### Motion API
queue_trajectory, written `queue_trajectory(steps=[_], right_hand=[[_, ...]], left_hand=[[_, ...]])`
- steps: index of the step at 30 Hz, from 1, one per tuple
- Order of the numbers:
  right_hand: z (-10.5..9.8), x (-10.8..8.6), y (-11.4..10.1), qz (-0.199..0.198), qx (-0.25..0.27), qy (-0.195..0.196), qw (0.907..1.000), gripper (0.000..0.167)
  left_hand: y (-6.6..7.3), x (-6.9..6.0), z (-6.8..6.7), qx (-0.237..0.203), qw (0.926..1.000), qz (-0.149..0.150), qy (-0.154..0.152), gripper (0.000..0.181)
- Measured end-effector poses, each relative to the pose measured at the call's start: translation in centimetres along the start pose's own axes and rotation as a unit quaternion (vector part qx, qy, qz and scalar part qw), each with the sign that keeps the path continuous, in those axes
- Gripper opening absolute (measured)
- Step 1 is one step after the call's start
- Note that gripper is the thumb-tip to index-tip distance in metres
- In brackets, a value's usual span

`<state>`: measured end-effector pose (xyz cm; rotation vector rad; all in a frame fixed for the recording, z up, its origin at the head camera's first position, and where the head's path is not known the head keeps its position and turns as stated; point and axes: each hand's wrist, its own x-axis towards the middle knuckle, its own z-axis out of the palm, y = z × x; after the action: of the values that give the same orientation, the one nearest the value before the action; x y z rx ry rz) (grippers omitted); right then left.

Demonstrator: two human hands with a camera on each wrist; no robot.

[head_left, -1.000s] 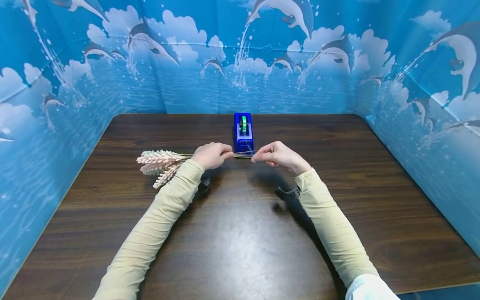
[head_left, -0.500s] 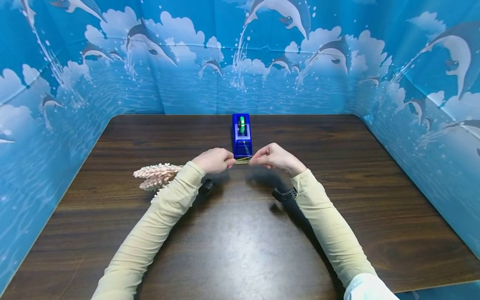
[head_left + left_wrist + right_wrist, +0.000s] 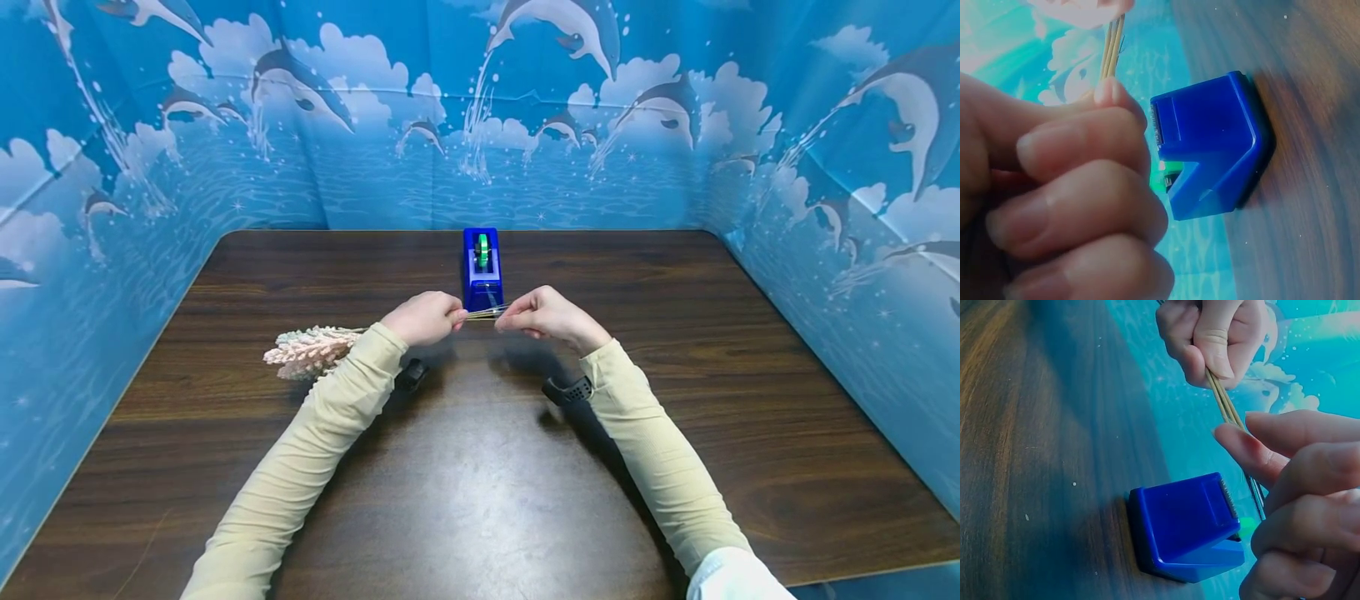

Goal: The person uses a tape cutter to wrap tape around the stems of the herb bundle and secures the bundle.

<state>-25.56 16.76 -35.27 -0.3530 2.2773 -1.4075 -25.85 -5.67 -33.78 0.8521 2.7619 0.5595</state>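
Pale pink flowers (image 3: 311, 346) lie toward the bench's (image 3: 480, 467) far edge, stems (image 3: 1112, 50) gripped by my left hand (image 3: 422, 319), pinched by my right hand (image 3: 546, 317); probably light, brittle, best held by those stems.

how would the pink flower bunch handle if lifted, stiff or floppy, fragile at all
The stems look fairly stiff, running straight beyond the left hand. It is probably light for its length, given such thin stems. Its knobbly flower heads may be fragile, perhaps shedding bits if squeezed.
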Motion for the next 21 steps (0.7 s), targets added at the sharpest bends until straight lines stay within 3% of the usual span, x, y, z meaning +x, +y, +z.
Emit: queue_trajectory(steps=[9, 21], right_hand=[[0.8, -0.5, -0.4, 0.002, -0.021, 0.054, 0.9983, 0.025], [2.6, -0.8, -1.3, -0.005, -0.116, 0.112, 0.9869, 0.023]], left_hand=[[-0.4, -0.4, -0.1, -0.034, 0.9993, -0.008, 0.011, 0.032], [-1.1, -0.8, -0.6, -0.081, 0.9959, 0.035, -0.023, 0.035]])
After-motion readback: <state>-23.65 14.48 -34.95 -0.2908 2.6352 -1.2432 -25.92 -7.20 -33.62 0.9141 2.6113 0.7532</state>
